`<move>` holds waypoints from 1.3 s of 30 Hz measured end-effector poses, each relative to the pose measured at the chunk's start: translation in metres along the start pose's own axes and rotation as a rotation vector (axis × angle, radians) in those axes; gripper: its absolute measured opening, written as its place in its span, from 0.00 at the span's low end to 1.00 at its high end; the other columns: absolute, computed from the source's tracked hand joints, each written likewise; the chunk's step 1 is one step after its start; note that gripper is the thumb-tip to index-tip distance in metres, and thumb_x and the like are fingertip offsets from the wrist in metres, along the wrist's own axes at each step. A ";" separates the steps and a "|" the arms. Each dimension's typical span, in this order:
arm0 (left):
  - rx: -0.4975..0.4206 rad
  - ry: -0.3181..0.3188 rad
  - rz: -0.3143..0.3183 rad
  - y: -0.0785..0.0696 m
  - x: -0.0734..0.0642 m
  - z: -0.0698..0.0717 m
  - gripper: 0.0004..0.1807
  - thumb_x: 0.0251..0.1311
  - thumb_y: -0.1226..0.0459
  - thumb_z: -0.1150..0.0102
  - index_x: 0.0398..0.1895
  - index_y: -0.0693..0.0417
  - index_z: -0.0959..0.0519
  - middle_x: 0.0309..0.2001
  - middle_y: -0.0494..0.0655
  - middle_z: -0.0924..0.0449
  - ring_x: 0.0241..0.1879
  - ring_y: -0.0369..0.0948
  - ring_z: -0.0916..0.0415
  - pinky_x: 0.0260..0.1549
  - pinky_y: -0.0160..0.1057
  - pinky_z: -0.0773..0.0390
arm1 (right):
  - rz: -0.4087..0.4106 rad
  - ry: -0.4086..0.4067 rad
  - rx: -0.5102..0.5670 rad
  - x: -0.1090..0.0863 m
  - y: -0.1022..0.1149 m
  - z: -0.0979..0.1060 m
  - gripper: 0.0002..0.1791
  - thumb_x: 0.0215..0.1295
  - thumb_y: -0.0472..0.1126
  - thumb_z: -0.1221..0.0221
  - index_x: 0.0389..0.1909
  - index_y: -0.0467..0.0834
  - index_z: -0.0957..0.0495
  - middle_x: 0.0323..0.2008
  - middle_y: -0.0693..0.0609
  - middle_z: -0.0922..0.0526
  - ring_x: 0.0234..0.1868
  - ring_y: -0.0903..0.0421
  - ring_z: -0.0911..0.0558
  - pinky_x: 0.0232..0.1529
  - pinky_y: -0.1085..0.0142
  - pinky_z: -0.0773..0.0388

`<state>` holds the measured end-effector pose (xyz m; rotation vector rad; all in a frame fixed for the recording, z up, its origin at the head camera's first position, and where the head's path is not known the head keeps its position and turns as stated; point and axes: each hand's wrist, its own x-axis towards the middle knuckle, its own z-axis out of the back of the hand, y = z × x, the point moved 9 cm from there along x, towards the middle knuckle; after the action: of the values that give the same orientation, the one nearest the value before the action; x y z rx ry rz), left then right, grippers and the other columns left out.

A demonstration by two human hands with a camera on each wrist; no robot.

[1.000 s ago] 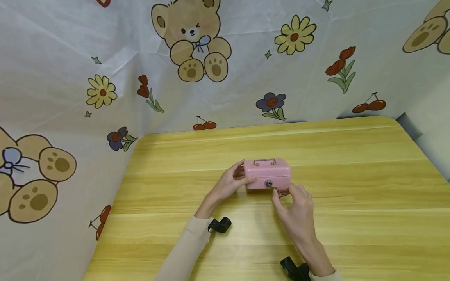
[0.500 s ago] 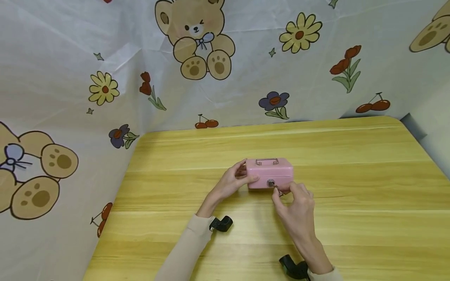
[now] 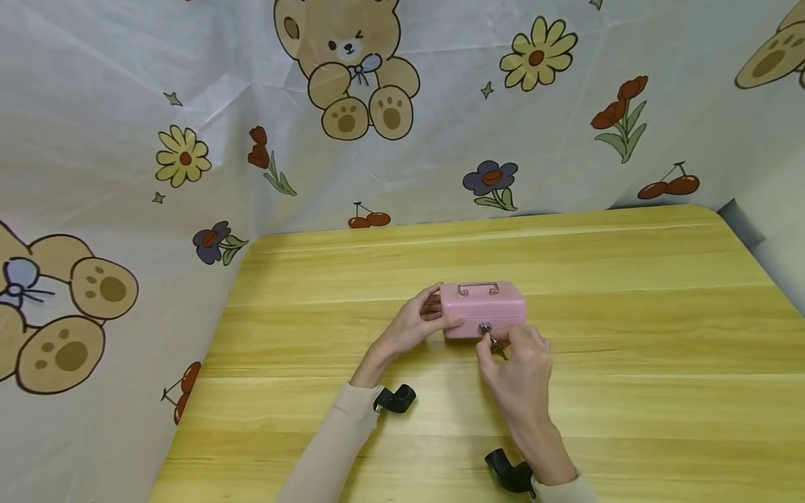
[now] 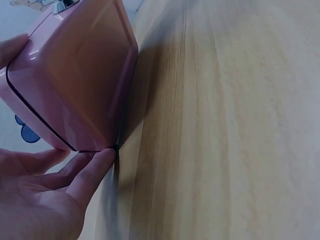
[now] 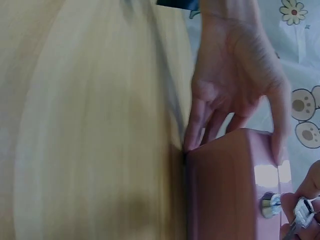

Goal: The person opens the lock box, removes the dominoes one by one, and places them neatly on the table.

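A small pink metal cash box [image 3: 506, 307] stands on the table with its lid down and a wire handle [image 3: 478, 287] on top. My left hand [image 3: 409, 325] holds its left end, thumb on the front face and fingers at the side; in the left wrist view those fingertips [image 4: 92, 172] reach the box's bottom edge. On the front is a round silver lock [image 5: 270, 205]. Thumb and forefinger of my right hand [image 3: 520, 370] pinch a key at this lock. Another key [image 3: 501, 353] dangles beneath them. The fingers partly hide the pinched key.
The wood-grain table [image 3: 327, 279] stretches around the box on all sides. Behind and to the left hangs a white cloth [image 3: 428, 175] printed with bears and flowers. A black wrist camera [image 3: 396, 399] sits on the left wrist, another [image 3: 508, 471] on the right.
My right hand has shifted a little left, closer to the lock, and its wrist has turned slightly. One key now hangs visibly below the fingers. The left hand and the box stay in place.
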<state>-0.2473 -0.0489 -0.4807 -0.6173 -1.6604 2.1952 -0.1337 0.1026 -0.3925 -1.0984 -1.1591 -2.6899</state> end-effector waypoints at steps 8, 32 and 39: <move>0.022 -0.003 -0.006 -0.002 0.000 0.001 0.54 0.64 0.46 0.32 0.84 0.61 0.49 0.70 0.60 0.27 0.68 0.53 0.27 0.71 0.50 0.27 | 0.069 -0.026 -0.015 -0.006 -0.002 -0.008 0.06 0.48 0.20 0.35 0.23 0.29 0.23 0.21 0.38 0.18 0.28 0.44 0.25 0.37 0.54 0.33; -0.025 0.009 -0.020 0.000 0.000 -0.002 0.53 0.63 0.54 0.30 0.83 0.62 0.50 0.72 0.61 0.31 0.70 0.54 0.29 0.71 0.45 0.27 | -0.806 0.252 0.477 -0.029 -0.052 -0.035 0.12 0.74 0.32 0.43 0.33 0.28 0.18 0.22 0.48 0.15 0.23 0.59 0.18 0.26 0.72 0.18; -0.018 0.001 -0.020 0.003 0.000 -0.001 0.53 0.63 0.53 0.29 0.83 0.60 0.48 0.72 0.61 0.31 0.69 0.55 0.29 0.71 0.46 0.27 | -1.005 0.243 0.699 -0.039 -0.054 -0.044 0.12 0.76 0.32 0.46 0.38 0.25 0.20 0.26 0.51 0.16 0.25 0.62 0.18 0.30 0.70 0.15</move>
<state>-0.2469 -0.0493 -0.4836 -0.6040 -1.6810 2.1679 -0.1457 0.1043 -0.4715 -0.0400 -2.7934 -2.3194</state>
